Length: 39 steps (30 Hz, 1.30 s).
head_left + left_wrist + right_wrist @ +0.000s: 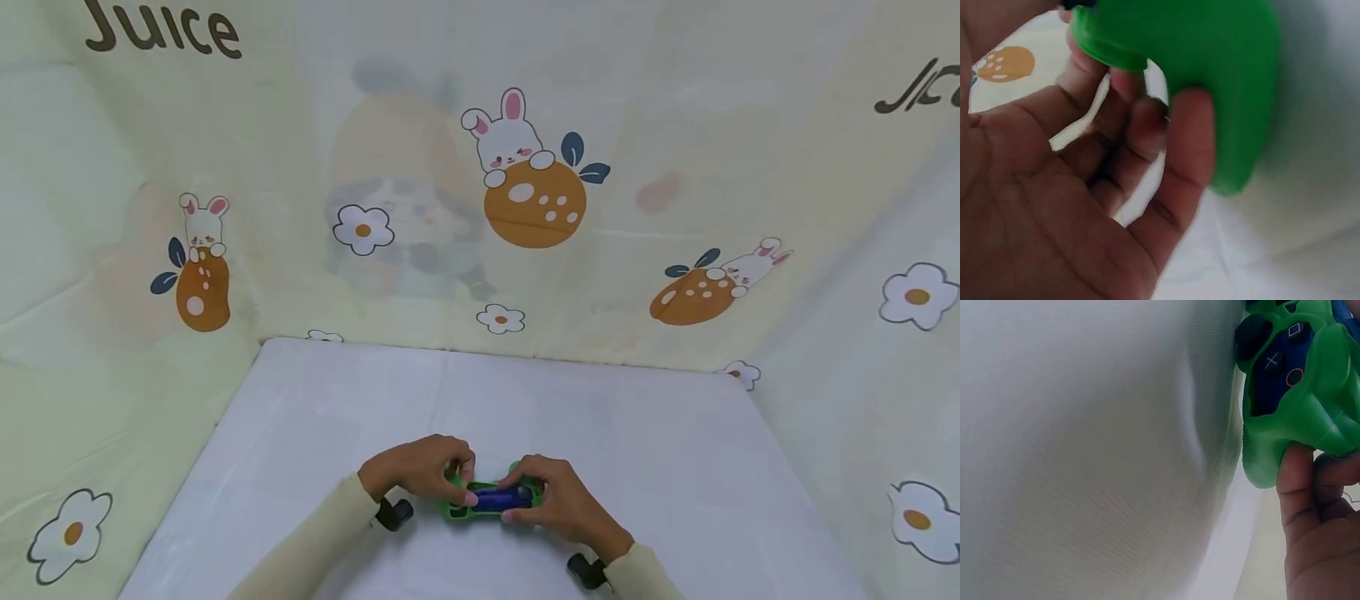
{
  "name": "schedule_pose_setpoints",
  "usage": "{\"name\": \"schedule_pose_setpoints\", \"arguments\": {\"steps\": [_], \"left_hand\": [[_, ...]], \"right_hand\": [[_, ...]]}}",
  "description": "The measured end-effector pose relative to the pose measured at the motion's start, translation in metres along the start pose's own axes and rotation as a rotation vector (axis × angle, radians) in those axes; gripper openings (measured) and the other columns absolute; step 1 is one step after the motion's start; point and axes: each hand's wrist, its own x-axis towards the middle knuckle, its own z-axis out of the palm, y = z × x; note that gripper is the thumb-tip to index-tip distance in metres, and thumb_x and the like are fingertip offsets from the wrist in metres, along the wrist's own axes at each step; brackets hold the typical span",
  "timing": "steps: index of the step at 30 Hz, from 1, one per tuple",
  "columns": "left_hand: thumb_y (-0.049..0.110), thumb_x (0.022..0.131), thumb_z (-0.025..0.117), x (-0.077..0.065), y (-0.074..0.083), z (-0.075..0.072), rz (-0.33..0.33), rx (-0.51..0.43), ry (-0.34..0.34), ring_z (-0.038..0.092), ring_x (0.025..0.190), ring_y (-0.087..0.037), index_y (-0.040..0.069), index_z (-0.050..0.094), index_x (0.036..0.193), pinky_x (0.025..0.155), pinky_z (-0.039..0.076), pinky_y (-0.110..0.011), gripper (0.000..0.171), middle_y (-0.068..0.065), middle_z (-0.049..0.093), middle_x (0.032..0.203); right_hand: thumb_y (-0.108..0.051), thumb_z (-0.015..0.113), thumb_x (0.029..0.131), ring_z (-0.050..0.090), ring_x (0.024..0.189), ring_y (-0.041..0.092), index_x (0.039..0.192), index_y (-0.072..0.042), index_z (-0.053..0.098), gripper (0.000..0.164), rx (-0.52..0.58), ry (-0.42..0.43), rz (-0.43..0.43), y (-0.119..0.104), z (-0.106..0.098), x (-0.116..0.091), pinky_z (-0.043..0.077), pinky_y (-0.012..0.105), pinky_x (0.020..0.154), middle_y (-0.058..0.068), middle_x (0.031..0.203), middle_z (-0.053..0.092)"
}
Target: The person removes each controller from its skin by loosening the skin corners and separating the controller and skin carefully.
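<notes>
Game controller (501, 499), blue within a smooth, rounded green cover (1310, 428), is gripped by both hands (423, 467) (561, 500)

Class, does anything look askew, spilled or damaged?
Possibly the green cover sits askew on the blue controller: in the right wrist view, cross, square and circle show, but no fourth button. The angle may explain it. No spill visible.

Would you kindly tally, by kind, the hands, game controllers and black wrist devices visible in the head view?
Hands: 2 (left hand, right hand)
Game controller: 1
Black wrist devices: 2 (left device, right device)
Total: 5
</notes>
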Motion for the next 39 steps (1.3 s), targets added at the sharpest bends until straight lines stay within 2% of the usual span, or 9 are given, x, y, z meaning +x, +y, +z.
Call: {"name": "schedule_pose_setpoints", "arguments": {"steps": [4, 8, 15, 19, 23, 26, 32, 39], "left_hand": [[0.032, 0.094, 0.081, 0.003, -0.002, -0.001, -0.01, -0.045, -0.059, 0.049, 0.084, -0.008, 0.017, 0.065, 0.091, 0.072, 0.038, -0.02, 0.023, 0.009, 0.055, 0.088], [0.03, 0.097, 0.078, 0.002, -0.004, 0.002, 0.018, -0.103, -0.059, 0.048, 0.086, -0.01, 0.015, 0.063, 0.091, 0.075, 0.037, -0.021, 0.023, 0.005, 0.054, 0.088], [0.023, 0.1, 0.076, -0.01, -0.015, 0.011, 0.129, -0.228, 0.076, 0.058, 0.099, -0.027, 0.012, 0.063, 0.093, 0.089, 0.05, -0.032, 0.019, -0.005, 0.063, 0.098], [0.019, 0.1, 0.075, -0.015, -0.02, 0.016, 0.172, -0.267, 0.127, 0.06, 0.099, -0.029, 0.011, 0.062, 0.092, 0.082, 0.053, -0.028, 0.018, -0.009, 0.064, 0.1], [0.021, 0.098, 0.078, -0.02, -0.018, 0.018, 0.176, -0.24, 0.177, 0.06, 0.095, -0.034, 0.013, 0.063, 0.091, 0.076, 0.052, -0.024, 0.019, -0.007, 0.065, 0.098], [0.022, 0.096, 0.08, -0.024, -0.017, 0.019, 0.164, -0.222, 0.212, 0.061, 0.096, -0.03, 0.014, 0.063, 0.091, 0.078, 0.055, -0.025, 0.019, -0.004, 0.065, 0.1], [0.022, 0.092, 0.083, -0.031, -0.016, 0.026, 0.148, -0.204, 0.275, 0.061, 0.098, -0.01, 0.017, 0.066, 0.09, 0.084, 0.058, -0.027, 0.018, 0.001, 0.067, 0.102], [0.021, 0.088, 0.085, -0.04, -0.017, 0.032, 0.132, -0.158, 0.346, 0.062, 0.1, -0.007, 0.021, 0.066, 0.086, 0.086, 0.058, -0.032, 0.019, 0.006, 0.069, 0.101]], "right_hand": [[-0.031, 0.093, 0.083, 0.057, 0.084, 0.005, 0.111, -0.035, 0.075, 0.033, -0.006, -0.005, -0.016, 0.002, 0.001, 0.002, 0.048, 0.024, 0.072, -0.014, 0.104, 0.074], [-0.028, 0.094, 0.082, 0.055, 0.081, 0.003, 0.11, -0.034, 0.075, 0.035, -0.009, -0.004, -0.027, 0.003, 0.001, 0.003, 0.047, 0.023, 0.069, -0.015, 0.102, 0.073], [-0.034, 0.09, 0.087, 0.056, 0.079, 0.004, 0.11, -0.034, 0.075, 0.027, -0.009, 0.014, -0.047, 0.003, 0.003, 0.004, 0.047, 0.023, 0.066, -0.012, 0.102, 0.075], [-0.039, 0.087, 0.089, 0.055, 0.077, 0.003, 0.108, -0.036, 0.075, 0.023, -0.034, 0.037, -0.054, 0.006, 0.005, 0.005, 0.047, 0.022, 0.065, -0.016, 0.101, 0.074], [-0.039, 0.088, 0.089, 0.054, 0.075, 0.002, 0.106, -0.038, 0.075, 0.021, -0.041, 0.056, -0.05, 0.008, 0.007, 0.006, 0.046, 0.022, 0.064, -0.018, 0.099, 0.073], [-0.039, 0.087, 0.089, 0.054, 0.076, 0.003, 0.105, -0.037, 0.075, 0.02, -0.037, 0.062, -0.039, 0.008, 0.007, 0.006, 0.046, 0.023, 0.064, -0.018, 0.099, 0.073], [-0.039, 0.087, 0.089, 0.054, 0.076, 0.002, 0.103, -0.038, 0.075, 0.019, -0.048, 0.065, -0.015, 0.006, 0.007, 0.005, 0.046, 0.022, 0.064, -0.018, 0.099, 0.073], [-0.037, 0.09, 0.087, 0.048, 0.07, 0.003, 0.101, -0.035, 0.077, 0.02, -0.046, 0.07, 0.003, 0.001, 0.006, 0.008, 0.042, 0.021, 0.062, -0.016, 0.098, 0.073]]}}
